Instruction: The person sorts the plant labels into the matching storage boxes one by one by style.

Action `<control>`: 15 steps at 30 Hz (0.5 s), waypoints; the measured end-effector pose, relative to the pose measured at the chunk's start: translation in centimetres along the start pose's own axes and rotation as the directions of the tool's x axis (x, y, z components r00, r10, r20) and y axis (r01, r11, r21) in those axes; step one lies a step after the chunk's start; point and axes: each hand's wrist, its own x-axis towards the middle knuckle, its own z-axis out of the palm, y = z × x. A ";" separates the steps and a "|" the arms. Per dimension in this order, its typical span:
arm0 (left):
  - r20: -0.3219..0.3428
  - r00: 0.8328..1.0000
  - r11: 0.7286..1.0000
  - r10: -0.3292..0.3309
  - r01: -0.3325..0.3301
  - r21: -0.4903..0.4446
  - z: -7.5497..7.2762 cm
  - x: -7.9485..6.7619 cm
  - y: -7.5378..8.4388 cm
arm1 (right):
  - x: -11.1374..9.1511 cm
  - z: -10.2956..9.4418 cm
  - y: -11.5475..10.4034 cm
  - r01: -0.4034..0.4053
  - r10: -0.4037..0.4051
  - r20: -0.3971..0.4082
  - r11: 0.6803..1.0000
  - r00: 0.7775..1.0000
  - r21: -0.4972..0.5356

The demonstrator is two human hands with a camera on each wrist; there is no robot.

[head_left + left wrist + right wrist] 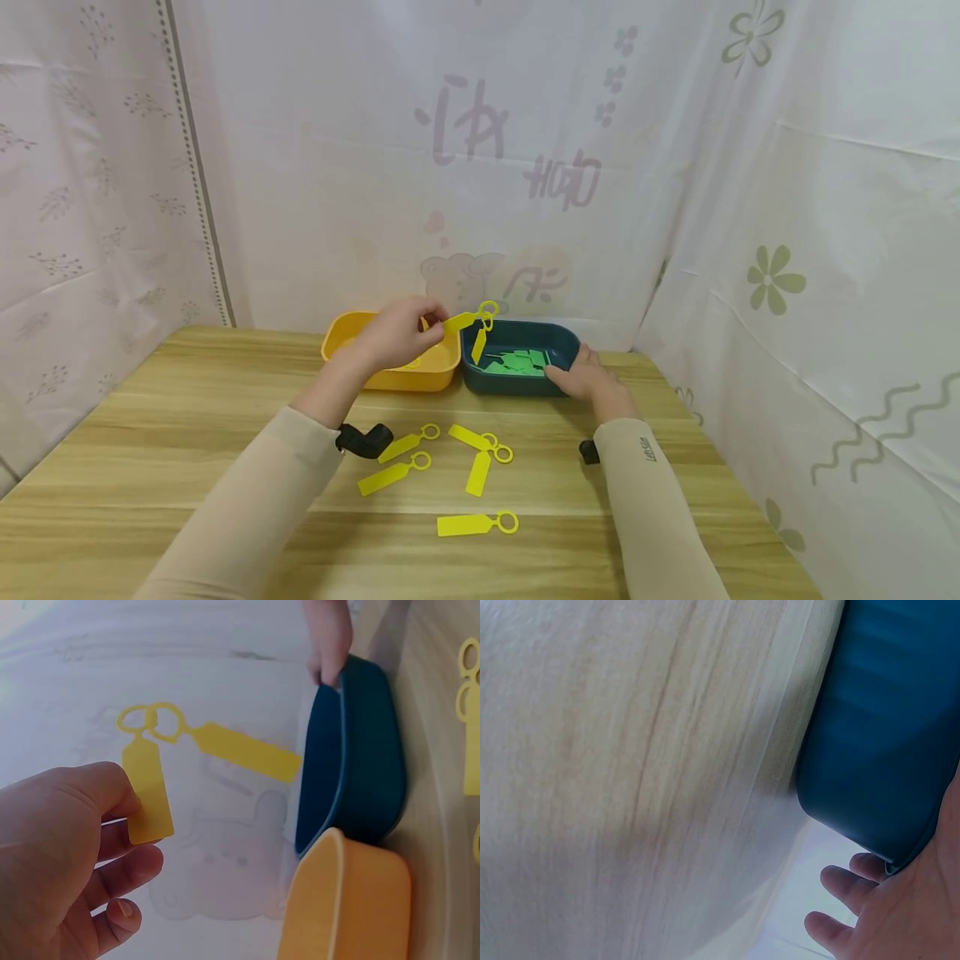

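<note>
Between thumb and fingers, my left hand (pixel 401 333) pinches a flat yellow ring-ended tag (pixel 147 787) over the inner edge of the orange-yellow bin (pixel 412 381). A second yellow tag (pixel 244 750) hangs from it, their rings linked, its flat end over the dark blue bin (pixel 517 386) in the head view. My right hand (pixel 592 382) holds the blue bin by its right end, thumb over the rim and some fingers spread past the outside. Flat green pieces (pixel 519 362) lie inside the blue bin. Most of the orange-yellow bin's inside is hidden behind my left hand.
Several yellow tags (pixel 463 525) lie on the wooden table (pixel 570 533) in front of the bins, two with rings overlapping. The bins stand side by side near the back edge. Printed white curtains (pixel 360 167) hang behind and at both sides.
</note>
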 end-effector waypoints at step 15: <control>-0.123 0.991 0.999 -0.053 0.052 -0.015 -2.2 -0.6 -2.3 | 0.4 0.0 0.1 -0.011 0.011 -0.001 1.000 1.000 0.014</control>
